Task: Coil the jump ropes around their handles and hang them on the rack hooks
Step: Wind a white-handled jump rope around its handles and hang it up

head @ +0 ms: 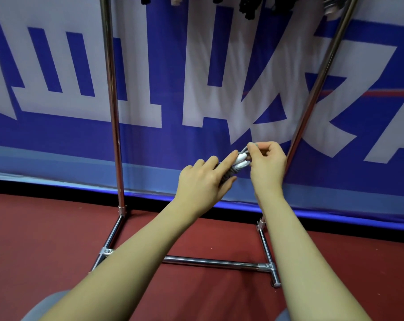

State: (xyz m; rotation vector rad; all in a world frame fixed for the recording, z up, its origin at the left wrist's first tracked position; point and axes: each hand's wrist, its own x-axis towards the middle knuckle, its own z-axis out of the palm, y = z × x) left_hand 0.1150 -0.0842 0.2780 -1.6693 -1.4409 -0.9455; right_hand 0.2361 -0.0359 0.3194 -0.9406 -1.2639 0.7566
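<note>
A jump rope is being held in mid-air in front of the rack, low between its two upright poles and nearer the right one. Its two white handles are lying side by side, with their long axis running from about 8 o'clock up to 2 o'clock. Grey cord is showing wound around the lower part of the handles, and a small loop of cord is sticking out at the upper end, toward 2 o'clock.

The rack's left pole is standing well apart at 9 o'clock from the bundle, while the right pole is passing just beside the right hand at 3 o'clock. The bottom crossbar and feet are lying on the red floor at 6 o'clock, far below the hands. Behind, a blue and white banner is filling the background, so open room is lying mostly to the left and below. Dark and pale items are hanging at the very top edge at 12 o'clock, too cropped to tell what they are.

The left hand is gripping the wound lower end of the bundle, thumb underneath and index finger stretched along the top of the handles. The right hand is pinching the cord loop at the upper end between thumb and curled fingers. Both hands are close together, each clamped on the rope.
</note>
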